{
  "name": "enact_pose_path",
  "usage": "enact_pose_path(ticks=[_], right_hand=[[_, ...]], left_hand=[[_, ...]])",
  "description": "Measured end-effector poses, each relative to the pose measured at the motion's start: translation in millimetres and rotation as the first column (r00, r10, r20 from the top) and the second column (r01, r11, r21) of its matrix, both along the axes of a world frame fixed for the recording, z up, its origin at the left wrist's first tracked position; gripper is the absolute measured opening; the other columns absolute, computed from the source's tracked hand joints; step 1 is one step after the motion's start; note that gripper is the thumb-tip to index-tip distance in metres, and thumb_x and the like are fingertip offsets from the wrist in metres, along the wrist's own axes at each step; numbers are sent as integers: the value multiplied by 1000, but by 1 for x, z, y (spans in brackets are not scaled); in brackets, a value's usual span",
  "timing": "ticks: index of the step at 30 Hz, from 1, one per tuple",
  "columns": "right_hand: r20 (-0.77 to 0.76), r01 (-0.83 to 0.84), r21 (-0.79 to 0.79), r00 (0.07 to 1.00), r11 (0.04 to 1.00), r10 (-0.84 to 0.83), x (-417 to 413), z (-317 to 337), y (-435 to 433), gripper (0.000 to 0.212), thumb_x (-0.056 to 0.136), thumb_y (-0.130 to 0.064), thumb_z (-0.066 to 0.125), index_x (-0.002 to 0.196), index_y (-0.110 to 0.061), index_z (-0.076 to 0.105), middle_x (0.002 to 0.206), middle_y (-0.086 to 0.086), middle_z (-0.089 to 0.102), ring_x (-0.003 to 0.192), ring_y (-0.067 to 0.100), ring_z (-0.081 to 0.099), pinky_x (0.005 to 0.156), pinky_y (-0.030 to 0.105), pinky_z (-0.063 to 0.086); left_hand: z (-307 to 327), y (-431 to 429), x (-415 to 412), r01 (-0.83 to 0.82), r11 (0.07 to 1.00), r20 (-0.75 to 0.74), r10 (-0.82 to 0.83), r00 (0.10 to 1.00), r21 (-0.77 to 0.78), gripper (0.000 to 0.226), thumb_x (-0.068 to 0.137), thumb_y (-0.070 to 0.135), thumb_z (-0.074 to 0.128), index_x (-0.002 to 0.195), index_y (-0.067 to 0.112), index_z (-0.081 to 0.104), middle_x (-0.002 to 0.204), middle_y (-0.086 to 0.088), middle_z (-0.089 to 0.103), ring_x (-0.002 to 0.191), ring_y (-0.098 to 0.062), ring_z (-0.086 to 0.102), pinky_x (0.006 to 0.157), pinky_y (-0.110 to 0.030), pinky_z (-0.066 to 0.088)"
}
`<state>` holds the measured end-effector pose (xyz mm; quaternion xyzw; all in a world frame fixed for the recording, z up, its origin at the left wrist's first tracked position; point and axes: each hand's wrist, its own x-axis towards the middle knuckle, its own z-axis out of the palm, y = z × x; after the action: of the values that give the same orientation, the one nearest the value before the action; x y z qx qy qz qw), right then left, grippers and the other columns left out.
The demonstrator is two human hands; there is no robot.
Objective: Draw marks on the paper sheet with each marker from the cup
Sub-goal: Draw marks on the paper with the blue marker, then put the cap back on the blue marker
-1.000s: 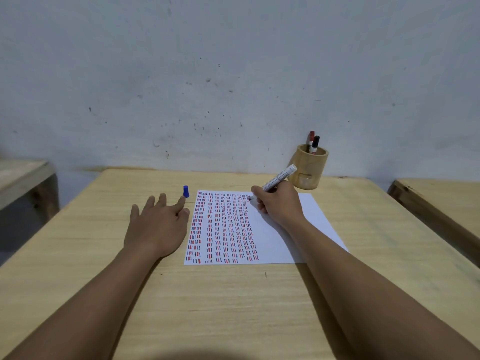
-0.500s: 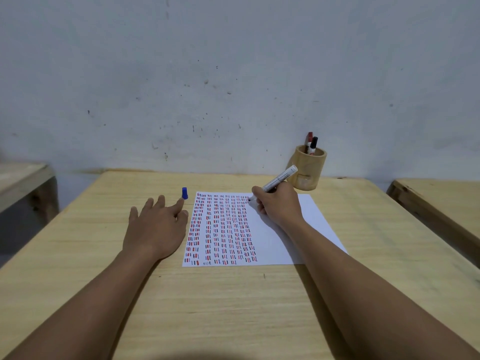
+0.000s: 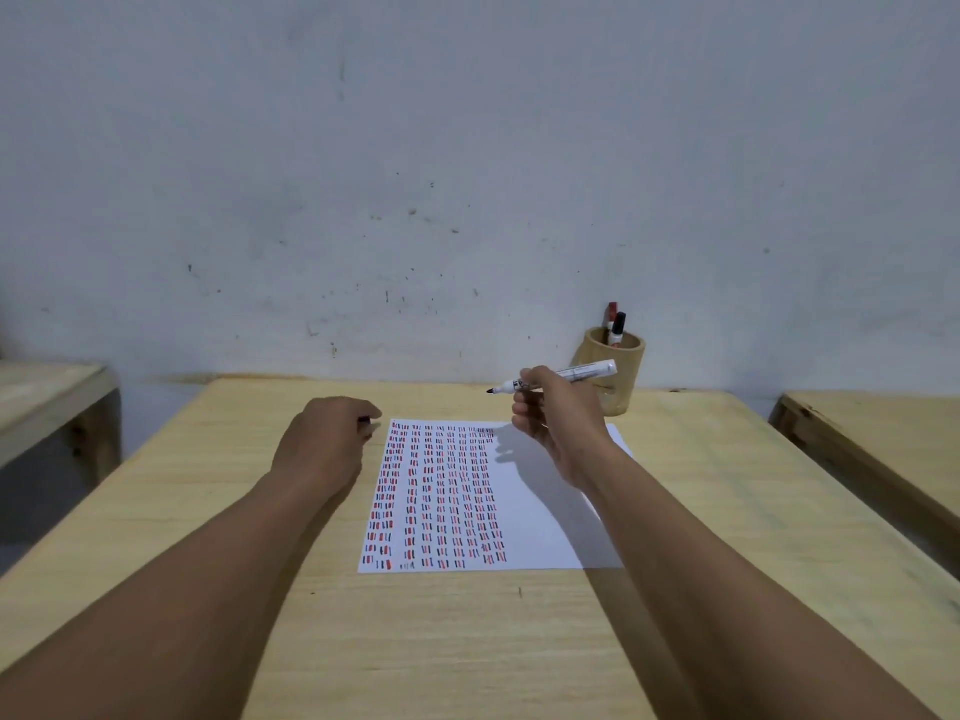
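The white paper sheet [image 3: 540, 506] lies in the middle of the wooden table, and rows of short red, black and blue marks cover its left half. My right hand [image 3: 556, 418] holds a white uncapped marker [image 3: 582, 373] in the air above the sheet's far edge, with the dark tip pointing left. My left hand [image 3: 327, 444] is curled just left of the sheet's far corner, its fingertips pinched on a small dark cap [image 3: 364, 420] that is mostly hidden. The bamboo cup [image 3: 623, 387] stands behind my right hand with a red-capped marker [image 3: 612, 310] and a black-capped marker [image 3: 618, 325] in it.
The table [image 3: 467, 641] ends at a stained white wall just behind the cup. Another wooden bench [image 3: 883, 433] stands to the right and one more [image 3: 47, 397] to the left, each with a gap between it and the table.
My right hand lifted the marker off the paper and turned it level. My left hand left its flat rest, moved forward and closed on the blue cap, which is gone from the table.
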<state>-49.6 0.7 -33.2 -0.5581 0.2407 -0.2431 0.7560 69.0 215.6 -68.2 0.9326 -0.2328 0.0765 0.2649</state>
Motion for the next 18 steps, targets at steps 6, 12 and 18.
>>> enact_pose_path(ticks=[6, 12, 18], right_hand=[[-17, -89, 2, 996, 996, 89, -13, -1, 9, 16, 93, -23, 71, 83, -10, 70, 63, 0, 63, 51, 8, 59, 47, 20, 52], [87, -105, 127, 992, 986, 95, -22, 5, 18, 14, 92, -15, 73, 84, -4, 70, 62, 3, 60, 51, 10, 56, 49, 17, 53], [131, -111, 138, 987, 984, 93, -31, 15, 18, 13, 91, -14, 73, 86, -2, 70, 65, 5, 62, 53, 11, 60, 52, 18, 56]], left_hand=[[22, -5, -21, -39, 947, -52, 23, 998, -318, 12, 96, 9, 62, 91, 15, 71, 83, 4, 69, 67, 2, 58, 52, -9, 38], [50, -30, -42, 24, 817, -164, -144, 976, -577, 9, 92, 22, 69, 88, 21, 77, 83, -3, 77, 77, -18, 71, 65, -23, 50], [58, -48, -63, 16, 739, -291, -285, 913, -674, 9, 93, 24, 69, 89, 21, 76, 90, -4, 78, 83, -19, 71, 84, -45, 57]])
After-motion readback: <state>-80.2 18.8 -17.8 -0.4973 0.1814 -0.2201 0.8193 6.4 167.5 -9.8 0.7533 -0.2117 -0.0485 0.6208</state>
